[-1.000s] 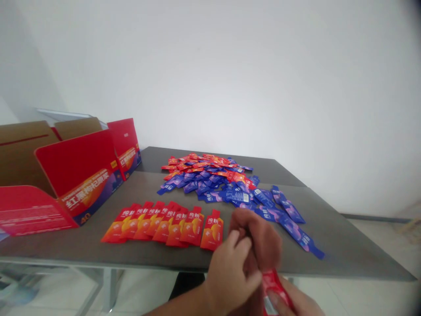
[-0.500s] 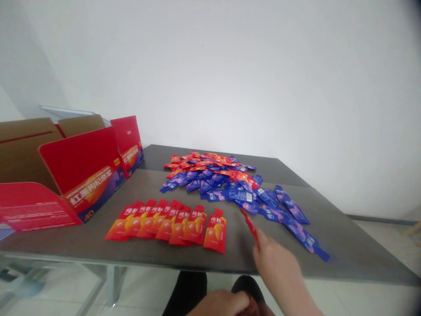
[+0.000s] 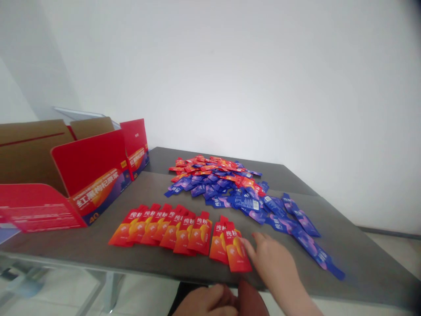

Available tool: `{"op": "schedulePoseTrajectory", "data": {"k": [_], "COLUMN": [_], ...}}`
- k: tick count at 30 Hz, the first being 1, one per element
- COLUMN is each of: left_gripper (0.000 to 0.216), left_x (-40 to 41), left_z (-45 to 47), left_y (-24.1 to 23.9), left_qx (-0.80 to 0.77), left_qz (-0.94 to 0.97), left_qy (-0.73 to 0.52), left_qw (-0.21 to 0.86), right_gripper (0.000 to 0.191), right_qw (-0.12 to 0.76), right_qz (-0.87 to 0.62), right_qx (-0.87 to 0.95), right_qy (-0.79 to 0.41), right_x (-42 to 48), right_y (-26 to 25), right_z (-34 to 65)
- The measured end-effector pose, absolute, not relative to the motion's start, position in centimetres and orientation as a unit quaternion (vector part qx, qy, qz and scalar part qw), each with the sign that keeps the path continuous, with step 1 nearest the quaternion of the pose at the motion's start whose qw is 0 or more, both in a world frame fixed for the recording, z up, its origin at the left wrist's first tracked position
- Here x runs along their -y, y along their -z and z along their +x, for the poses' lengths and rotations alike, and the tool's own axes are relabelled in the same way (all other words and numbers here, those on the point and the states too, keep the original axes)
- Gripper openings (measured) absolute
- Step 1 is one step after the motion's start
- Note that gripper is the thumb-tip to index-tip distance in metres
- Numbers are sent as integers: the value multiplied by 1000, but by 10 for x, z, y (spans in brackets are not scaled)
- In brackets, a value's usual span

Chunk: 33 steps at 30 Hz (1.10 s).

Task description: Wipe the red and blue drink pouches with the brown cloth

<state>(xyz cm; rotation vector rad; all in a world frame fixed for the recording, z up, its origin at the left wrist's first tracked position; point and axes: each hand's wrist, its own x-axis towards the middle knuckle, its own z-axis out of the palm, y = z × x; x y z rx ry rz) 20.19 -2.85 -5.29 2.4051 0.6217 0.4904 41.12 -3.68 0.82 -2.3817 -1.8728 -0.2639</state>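
Since the head cam's all we've got, going by that: the end sachet (image 3: 236, 252) lies face up on the table (image 3: 158, 263), long axis running away from the person, top tipped slightly left. It overlaps its neighbour (image 3: 219, 245) on the left. Right hand (image 3: 272, 259) is just right of it and clearly the nearer one, thumb against its right edge, fingers loosely apart, so nothing's really gripped. Left hand (image 3: 208, 303) is on the near side, fingers curled and cut off by the frame; can't tell if it's holding anything. Blue sachets (image 3: 311, 248) sit off to the right, mixed pile (image 3: 213, 173) beyond, box (image 3: 92, 162) well left.
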Motion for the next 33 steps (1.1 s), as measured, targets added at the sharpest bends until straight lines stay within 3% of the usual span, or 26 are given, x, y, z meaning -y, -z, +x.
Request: {"op": "schedulePoseTrajectory", "data": {"k": [2,6,8,14,18,33], "left_gripper": [4,29,42,40,42,44], "left_x": [21,0,-8,-11,-10,-11], "left_z": [198,188,186,188,188,187], "left_y": [44,40,43,44,41,47], "left_qx": [-266,-192,-175,-175,-183,-185], "left_qz": [900,930,919,918,918,913], "left_qy": [-189,-305,-352,-354,-349,-361], "left_qw": [289,79,22,33,47,38], "right_gripper": [38,38,41,53,46,39], "right_qw": [84,130,148,176,174,134], "right_qz": [-787,-774,-761,-695,-676,-703], "right_qx": [600,604,615,685,708,694], "right_qy": [117,141,147,131,102,83], "right_x": [23,-16,-37,-96,-116,-44], "right_y": [-3,8,13,37,54,43], "right_z": [441,500,520,537,535,608]}}
